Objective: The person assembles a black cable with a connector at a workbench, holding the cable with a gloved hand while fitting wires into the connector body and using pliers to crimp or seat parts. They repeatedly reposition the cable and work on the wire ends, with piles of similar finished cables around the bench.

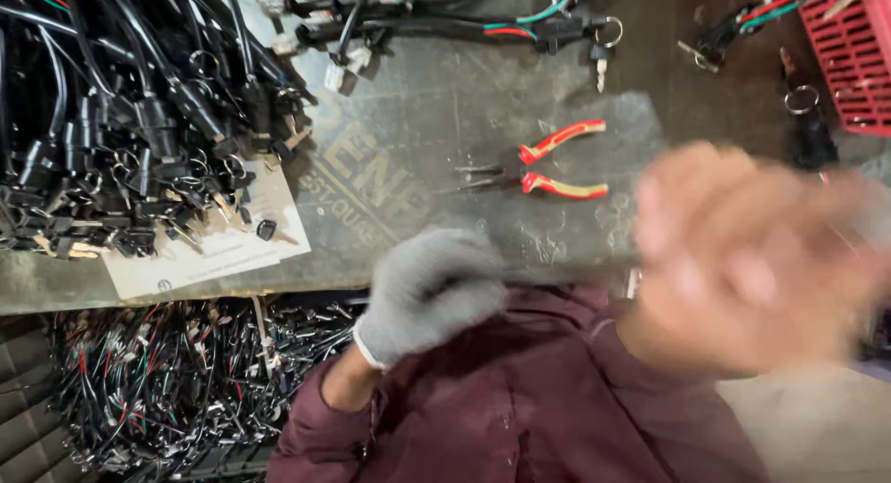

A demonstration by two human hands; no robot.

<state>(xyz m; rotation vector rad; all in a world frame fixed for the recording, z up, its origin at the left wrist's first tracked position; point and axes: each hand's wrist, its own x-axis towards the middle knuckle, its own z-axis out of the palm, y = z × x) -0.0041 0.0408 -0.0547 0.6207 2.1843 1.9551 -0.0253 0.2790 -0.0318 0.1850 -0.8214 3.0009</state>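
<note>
Hands are between grabs, I judge: the gloved left hand (429,293) is curled shut at the bench edge, contents hidden; the bare right hand (752,256) is too blurred to tell. Red-handled pliers (548,172) lie untouched just beyond both, needing a reach forward

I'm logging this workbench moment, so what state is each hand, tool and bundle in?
left hand: gloved in grey, closed in a fist, at the bench edge.
right hand: bare, raised, too blurred to tell its grip.
pliers: lying flat, handles apart, untouched.
black cable bundle: heaped on the bench.
red crate: at the bench's corner, partly out of view.
</note>
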